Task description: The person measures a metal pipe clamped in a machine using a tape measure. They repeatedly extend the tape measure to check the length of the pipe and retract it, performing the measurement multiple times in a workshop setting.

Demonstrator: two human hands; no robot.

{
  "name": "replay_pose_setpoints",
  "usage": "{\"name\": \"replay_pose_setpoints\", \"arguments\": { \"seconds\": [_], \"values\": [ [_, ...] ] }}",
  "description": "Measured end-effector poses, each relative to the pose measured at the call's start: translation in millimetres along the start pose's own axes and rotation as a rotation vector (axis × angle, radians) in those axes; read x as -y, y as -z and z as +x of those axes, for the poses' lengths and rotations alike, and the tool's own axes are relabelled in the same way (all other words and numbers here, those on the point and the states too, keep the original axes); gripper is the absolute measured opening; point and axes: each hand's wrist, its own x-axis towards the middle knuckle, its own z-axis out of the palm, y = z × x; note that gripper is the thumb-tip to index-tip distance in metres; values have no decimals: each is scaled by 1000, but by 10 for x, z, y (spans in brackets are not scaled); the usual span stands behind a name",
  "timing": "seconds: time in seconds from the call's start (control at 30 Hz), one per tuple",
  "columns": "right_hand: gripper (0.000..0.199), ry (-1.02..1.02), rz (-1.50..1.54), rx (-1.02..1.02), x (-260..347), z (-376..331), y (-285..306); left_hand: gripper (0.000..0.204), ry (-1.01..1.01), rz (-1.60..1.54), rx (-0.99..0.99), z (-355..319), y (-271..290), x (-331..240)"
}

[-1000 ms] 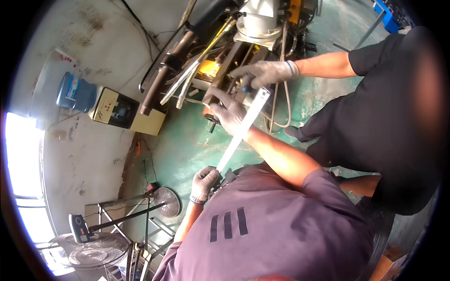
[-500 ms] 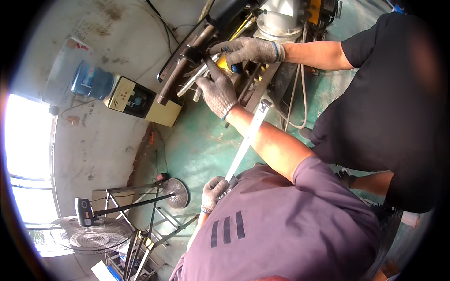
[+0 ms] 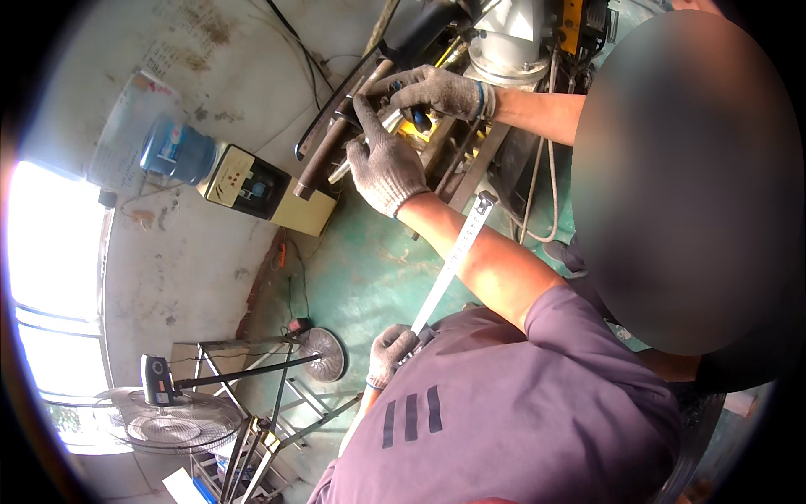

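My left hand (image 3: pixel 392 354), in a grey knit glove, is closed around a tape measure near my body. Its white blade (image 3: pixel 445 273) stands out at a slant past my right forearm, with the metal hook at the free end. My gloved right hand (image 3: pixel 388 168) is at a dark brown pipe (image 3: pixel 317 164) with a collar round it. The index finger is stretched out to the pipe beside the collar, the thumb apart. A co-worker's gloved hand (image 3: pixel 445 91) reaches to the same pipe from the right. Silvery bars under my right hand are partly hidden.
The co-worker (image 3: pixel 688 193) in black leans in at the right. A machine with a white cylinder (image 3: pixel 508 50) and hanging hoses (image 3: pixel 550 168) stands at the back. A water dispenser (image 3: pixel 252 185) is by the wall; a fan (image 3: pixel 168 420) and metal frame stand lower left.
My right hand has moved a little closer to the pipe, its index finger now at the collar. The co-worker has leaned further in. The tape stays extended in my left hand.
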Motion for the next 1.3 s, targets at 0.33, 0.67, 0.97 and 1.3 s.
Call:
{"name": "replay_pose_setpoints", "arguments": {
  "seconds": [0.33,0.67,0.97,1.3],
  "values": [
    [74,-43,33,8,-209,-53,-101,20,2,21,53,82,95,-150],
    [45,33,124,-31,-430,-248,-104,22,62,-3,82,155,258,-347],
    [39,-180,393,124,-723,-453,309,25,104,-7,36,312,-36,-30],
    [34,-100,610,113,-742,-279,273,30,87,-70,17,380,-135,14]
  ]
}}
